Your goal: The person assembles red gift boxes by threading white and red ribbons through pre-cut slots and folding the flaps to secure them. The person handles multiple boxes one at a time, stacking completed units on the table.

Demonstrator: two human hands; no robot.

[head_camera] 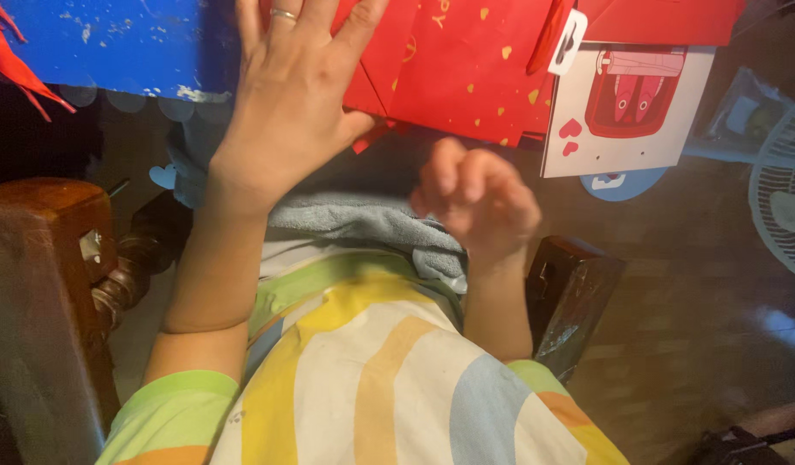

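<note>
Pressing flat on the red paper sheet [466, 69], my left hand [285, 112] lies spread at about 11 o'clock in the head view, fingers splayed and palm down over the sheet's left edge; it pins the paper and closes on nothing. A ring [283, 14] sits on one finger. The sheet lies at 12 o'clock on the worktop [673, 258], red with small gold hearts, folded along a diagonal crease. Judgement: thin, light, stiff enough to keep a fold, easily creased or torn; best taken at a free edge or corner with a light pinch.

My right hand [479, 202] hovers near centre, just below the sheet's lower edge, fingers loosely curled, its grip half closed and apparently empty, though motion blur leaves this uncertain.

Outward: a white card [626, 112] with a red tin picture at 1 o'clock, touching the sheet's right side; a blue board [113, 43] at 10 o'clock; a grey towel [363, 224] under the wrists; a fan [785, 198] at 3 o'clock.
</note>
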